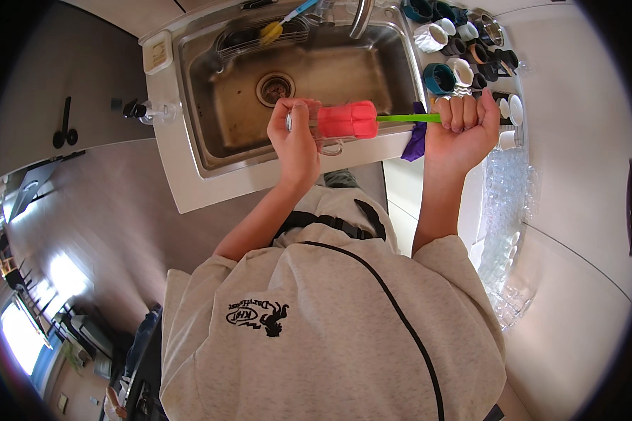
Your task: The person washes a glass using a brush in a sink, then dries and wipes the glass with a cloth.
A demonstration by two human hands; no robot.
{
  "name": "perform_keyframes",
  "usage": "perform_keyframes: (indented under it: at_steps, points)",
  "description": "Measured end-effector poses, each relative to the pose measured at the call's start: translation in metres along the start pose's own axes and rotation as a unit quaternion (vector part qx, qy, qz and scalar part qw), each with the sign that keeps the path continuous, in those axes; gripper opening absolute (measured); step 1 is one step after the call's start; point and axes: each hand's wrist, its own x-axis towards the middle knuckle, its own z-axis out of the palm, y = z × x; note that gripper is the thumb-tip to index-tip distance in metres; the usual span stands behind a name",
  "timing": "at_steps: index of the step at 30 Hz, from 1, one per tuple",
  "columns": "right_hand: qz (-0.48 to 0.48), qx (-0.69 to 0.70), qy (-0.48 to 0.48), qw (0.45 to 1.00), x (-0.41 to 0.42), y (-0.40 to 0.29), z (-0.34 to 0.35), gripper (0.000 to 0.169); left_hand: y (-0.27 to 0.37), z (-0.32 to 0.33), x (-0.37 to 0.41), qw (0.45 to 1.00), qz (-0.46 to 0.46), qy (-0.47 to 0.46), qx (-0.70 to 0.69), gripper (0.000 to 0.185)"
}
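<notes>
Over the front part of a stainless steel sink [326,68], my left hand [297,139] grips a clear glass mug [333,146] lying sideways, its handle towards me. A red sponge head [350,120] sits inside the mug's mouth. Its green handle [408,118] runs right into my right hand [463,123], which is closed around it. A purple cloth [415,139] hangs over the sink's front right edge, below the green handle. What the red sponge touches deep inside the mug cannot be told.
A wire rack [263,44] with a yellow-headed brush [272,32] stands at the sink's back, near the faucet [362,18]. Many cups, including a teal one [439,79], crowd the right counter, with clear glassware [505,194] beyond. A spray bottle [158,112] is left; a person's arm [113,404] shows lower left.
</notes>
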Motion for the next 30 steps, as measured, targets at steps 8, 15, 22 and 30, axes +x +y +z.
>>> perform_keyframes:
  at_steps: [8,15,22,30]
  points:
    - [0.071,0.039,0.031,0.996,0.008,0.035,0.019,0.047,-0.014,0.000,0.012,0.992,0.119,0.011,0.039,0.013]
    - [0.065,0.075,0.048,0.994,0.030,0.010,-0.024,0.045,0.009,0.015,0.011,0.998,0.053,0.008,0.020,0.013]
    - [0.044,0.047,0.012,0.998,0.016,0.026,-0.006,0.047,0.001,0.013,0.010,0.999,0.028,0.022,0.004,0.009]
    - [0.034,0.096,0.008,0.995,0.031,-0.001,-0.026,0.046,0.004,0.020,0.021,0.999,0.022,-0.009,0.031,0.012]
